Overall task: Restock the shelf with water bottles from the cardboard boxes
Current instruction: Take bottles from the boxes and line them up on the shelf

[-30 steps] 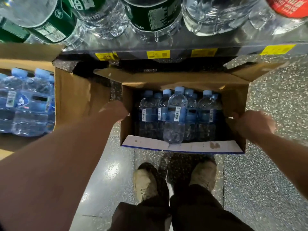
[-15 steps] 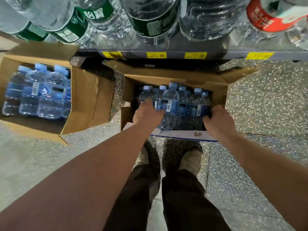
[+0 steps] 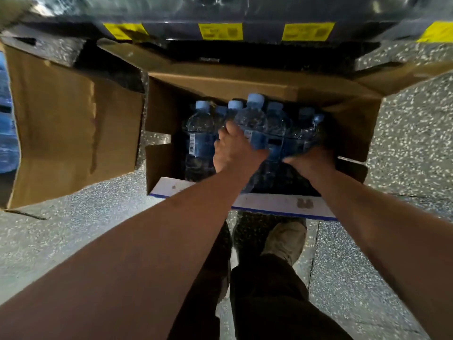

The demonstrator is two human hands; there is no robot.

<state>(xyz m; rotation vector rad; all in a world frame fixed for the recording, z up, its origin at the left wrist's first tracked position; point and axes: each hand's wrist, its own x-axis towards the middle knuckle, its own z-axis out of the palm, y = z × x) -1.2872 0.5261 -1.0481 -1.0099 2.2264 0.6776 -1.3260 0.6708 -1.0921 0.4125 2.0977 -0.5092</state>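
An open cardboard box (image 3: 348, 119) stands on the floor in front of my feet, filled with several small water bottles with light-blue caps. My left hand (image 3: 235, 148) grips the raised middle bottle (image 3: 252, 119) around its body. My right hand (image 3: 310, 160) grips a bottle (image 3: 308, 133) at the right side of the box, fingers curled round its lower part. Another bottle (image 3: 198, 138) stands untouched at the left. The shelf edge (image 3: 259, 30) with yellow price tags runs along the top.
A second open cardboard box (image 3: 73, 128) sits to the left, with blue bottles just visible at the frame's left edge. Speckled floor (image 3: 411, 133) lies to the right. My shoes and dark trousers are directly below the box.
Both hands went from the box's rim down among the bottles and closed around them. The camera moved nearer to the box, and the shelf's bottles slid out of view at the top.
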